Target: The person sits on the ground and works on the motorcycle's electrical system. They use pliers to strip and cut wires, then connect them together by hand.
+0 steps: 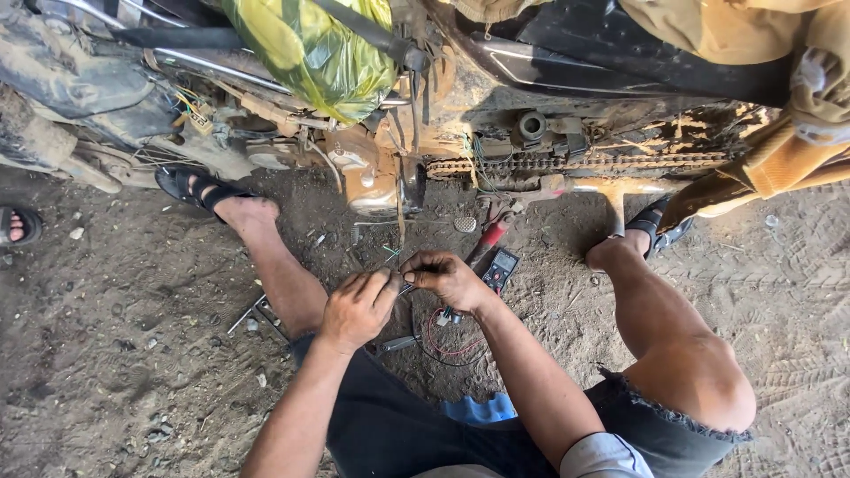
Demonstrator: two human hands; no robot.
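A thin dark wire [409,285] sits near the middle of the frame, pinched between the fingertips of the left hand [356,308] and the right hand [447,279], which meet over the dirt ground. Only a short stretch shows between the fingers, running roughly level. Just below the right hand, red and black leads [443,336] loop loosely on the soil.

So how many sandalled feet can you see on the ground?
3: one sandalled foot upper left, another right near the chain, and a third at the left edge, partly cut off.
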